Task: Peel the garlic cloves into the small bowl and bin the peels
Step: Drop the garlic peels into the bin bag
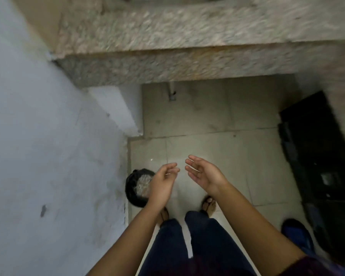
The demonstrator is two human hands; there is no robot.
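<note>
Both forearms reach forward. The left hand (163,183) and right hand (204,174) face each other, fingers loose, holding nothing. The black-lined bin (133,193) stands below the left hand.

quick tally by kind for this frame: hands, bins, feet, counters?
hands: 2, left hand and right hand, both holding nothing
bin: 1, black, on the floor
feet: 2, left foot and right foot, in sandals
counter: 1, speckled stone
total: 6
</note>
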